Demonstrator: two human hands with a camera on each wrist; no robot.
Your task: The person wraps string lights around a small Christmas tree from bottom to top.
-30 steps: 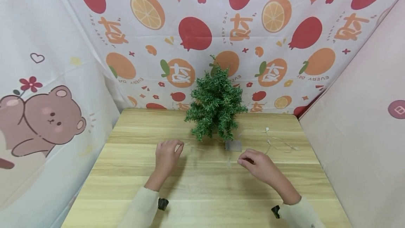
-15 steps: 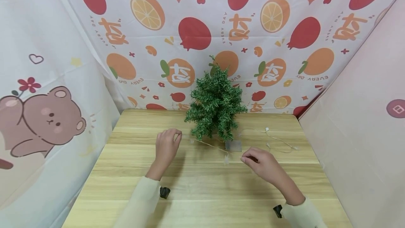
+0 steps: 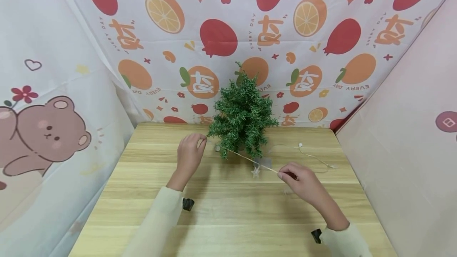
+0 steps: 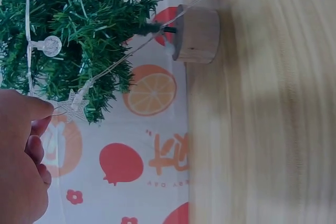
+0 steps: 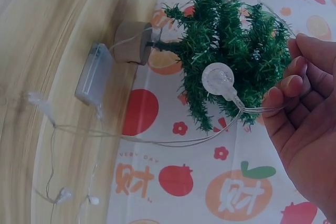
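A small green artificial Christmas tree (image 3: 244, 118) stands at the back of the table on a round wooden base (image 4: 198, 35). My left hand (image 3: 189, 158), left of the tree's lower branches, pinches a string of fairy lights (image 3: 242, 156) between thumb and forefinger, close to a clear star bulb (image 4: 73, 107). In front and to the right, my right hand (image 3: 301, 179) pinches the same string. The stretch between them slants across the tree's front, with another star (image 3: 255, 170) hanging from it. A clear round bulb (image 5: 218, 78) dangles beside my right fingers.
A translucent battery box (image 5: 94, 74) lies on the table by the tree's base. The rest of the light string (image 3: 314, 156) trails over the tabletop to the right. A fruit-print cloth (image 3: 217, 37) hangs directly behind the tree, with plain-ground cloths at both sides.
My left hand has moved away from me, up toward the tree's branches. My right hand has shifted slightly right, and the string between them now hangs higher, across the tree's lower front.
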